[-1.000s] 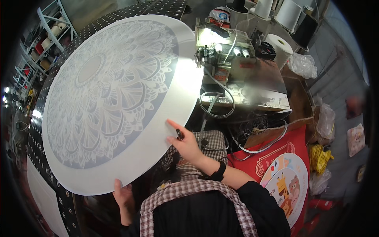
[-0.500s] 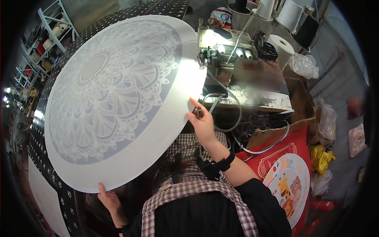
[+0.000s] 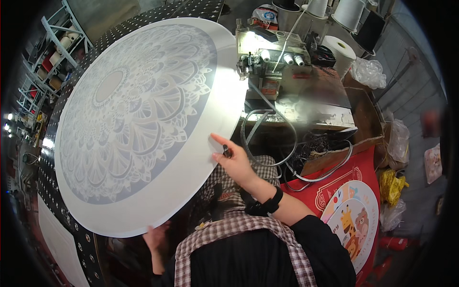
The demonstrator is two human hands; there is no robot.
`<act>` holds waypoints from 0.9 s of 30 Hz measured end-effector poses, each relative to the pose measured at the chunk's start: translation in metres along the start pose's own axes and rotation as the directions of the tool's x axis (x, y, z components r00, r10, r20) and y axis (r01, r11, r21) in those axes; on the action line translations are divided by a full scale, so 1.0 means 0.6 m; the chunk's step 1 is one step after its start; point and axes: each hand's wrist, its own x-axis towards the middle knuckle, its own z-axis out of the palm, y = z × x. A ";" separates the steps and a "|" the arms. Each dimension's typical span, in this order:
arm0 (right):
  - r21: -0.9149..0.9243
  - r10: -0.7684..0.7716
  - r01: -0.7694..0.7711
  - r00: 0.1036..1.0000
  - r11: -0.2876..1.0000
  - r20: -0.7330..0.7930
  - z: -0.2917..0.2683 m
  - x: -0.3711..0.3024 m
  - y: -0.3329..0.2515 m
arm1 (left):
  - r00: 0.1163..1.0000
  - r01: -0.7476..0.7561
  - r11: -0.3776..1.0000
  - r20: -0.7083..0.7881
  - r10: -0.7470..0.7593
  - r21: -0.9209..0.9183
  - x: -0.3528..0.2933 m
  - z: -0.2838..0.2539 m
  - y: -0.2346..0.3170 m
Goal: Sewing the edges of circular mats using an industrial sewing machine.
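Round mat [image 3: 138, 119], both hands seemingly gripping edge

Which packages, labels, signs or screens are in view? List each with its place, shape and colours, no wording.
Red banner: lower right, below the sewing machine, red with pale ornament.
Round cartoon print: lying on the banner, white disc with a giraffe and a bear.
Dark monitor: top right, black flat rectangle, unlit.
Yellow package: right edge, crumpled, yellow.
Clear plastic bags: right of the machine, crumpled.

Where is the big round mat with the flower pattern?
The round mat fills the head view's left, on the perforated table, beside the sewing machine, both hands at its near edge.
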 end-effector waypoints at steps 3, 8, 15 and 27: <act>0.059 0.027 -0.028 1.000 0.998 0.007 -0.024 0.023 -0.022 | 0.896 -0.416 0.805 -0.339 0.286 -0.423 -0.005 -0.047 0.058; 0.043 0.072 -0.071 0.997 0.997 -0.029 -0.060 0.067 -0.050 | 0.839 -0.143 0.977 -0.544 0.035 -0.158 -0.014 -0.136 0.105; -0.022 0.028 -0.032 0.984 0.999 -0.174 -0.078 0.096 -0.069 | 0.953 -0.084 0.989 -0.301 0.043 -0.124 -0.021 -0.102 0.065; -0.011 0.044 -0.044 0.998 0.999 0.037 0.004 -0.025 0.014 | 0.965 0.085 0.994 -0.244 -0.098 -0.062 -0.006 -0.002 0.005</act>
